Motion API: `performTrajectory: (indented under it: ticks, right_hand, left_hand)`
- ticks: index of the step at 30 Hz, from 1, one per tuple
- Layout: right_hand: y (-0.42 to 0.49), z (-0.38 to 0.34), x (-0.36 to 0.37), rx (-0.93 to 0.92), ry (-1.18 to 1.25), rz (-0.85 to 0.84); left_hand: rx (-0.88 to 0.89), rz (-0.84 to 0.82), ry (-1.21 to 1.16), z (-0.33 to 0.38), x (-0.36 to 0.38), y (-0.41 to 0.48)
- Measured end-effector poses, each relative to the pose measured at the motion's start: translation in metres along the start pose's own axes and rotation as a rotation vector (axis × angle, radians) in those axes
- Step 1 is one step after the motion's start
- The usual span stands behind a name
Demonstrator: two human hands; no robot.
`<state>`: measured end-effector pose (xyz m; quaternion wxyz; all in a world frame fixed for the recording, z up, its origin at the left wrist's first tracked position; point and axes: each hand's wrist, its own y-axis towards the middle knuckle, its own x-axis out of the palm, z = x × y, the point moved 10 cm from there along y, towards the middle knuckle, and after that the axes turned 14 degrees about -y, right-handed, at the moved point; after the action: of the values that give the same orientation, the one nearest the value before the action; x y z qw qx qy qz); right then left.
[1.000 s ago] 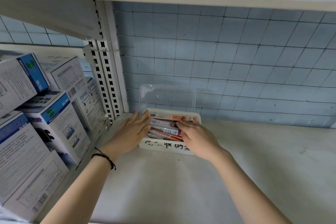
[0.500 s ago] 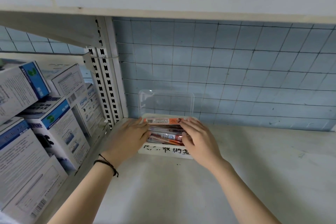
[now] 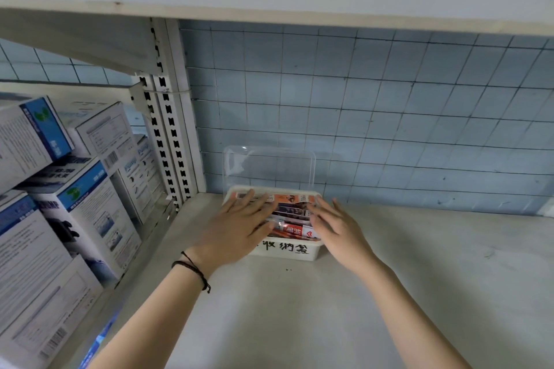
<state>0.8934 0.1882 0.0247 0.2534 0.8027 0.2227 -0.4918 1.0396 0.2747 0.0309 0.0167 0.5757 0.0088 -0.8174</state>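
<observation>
soft, cool, even light across the scene, nothing harsh, and its source is out of view. the shelf board (image 3: 389,293) reads pale and bright, with just a faint shadow tucked under the left hand (image 3: 236,234) and along the front of the white box (image 3: 287,250). tiny glint on the clear lid (image 3: 244,148), another on a red packet (image 3: 292,230). the right hand (image 3: 338,228) smears at its fingertips with motion blur. wide-angle bend bows the upper shelf edge (image 3: 269,13), and the cartons (image 3: 75,204) at far left go soft and stretched

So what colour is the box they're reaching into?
White, with black handwriting on its front; the head view shows the box best.
</observation>
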Motion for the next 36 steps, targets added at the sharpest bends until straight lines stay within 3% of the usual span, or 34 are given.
performTrajectory:
  ticks: [8,11,17,21,25,27,32,36]
  right_hand:
    - [0.01,0.001,0.005,0.057,0.119,-0.035]
    - [0.014,0.003,0.004,0.092,0.269,-0.024]
    - [0.02,0.015,-0.018,0.177,0.438,0.128]
    - [0.031,0.026,-0.015,0.3,0.484,0.093]
    - [0.038,0.029,0.017,0.44,0.708,-0.046]
    - [0.042,0.032,0.033,0.496,0.807,-0.104]
    - [0.043,0.024,0.031,0.498,0.873,-0.13]
    - [0.042,0.025,0.019,0.424,0.932,-0.014]
  left_hand:
    - [-0.119,-0.188,0.025,-0.014,0.022,0.01]
    - [-0.111,-0.134,-0.052,-0.013,0.017,0.008]
    - [0.0,0.404,-0.588,-0.017,-0.041,-0.009]
    - [-0.227,0.764,-1.019,-0.068,-0.065,-0.015]
    - [-0.599,0.55,-1.438,-0.103,-0.018,0.001]
    - [-0.671,0.452,-1.637,-0.104,-0.001,0.008]
    - [-0.584,0.45,-1.706,-0.106,-0.002,0.026]
    - [-0.458,0.462,-1.728,-0.098,-0.006,0.024]
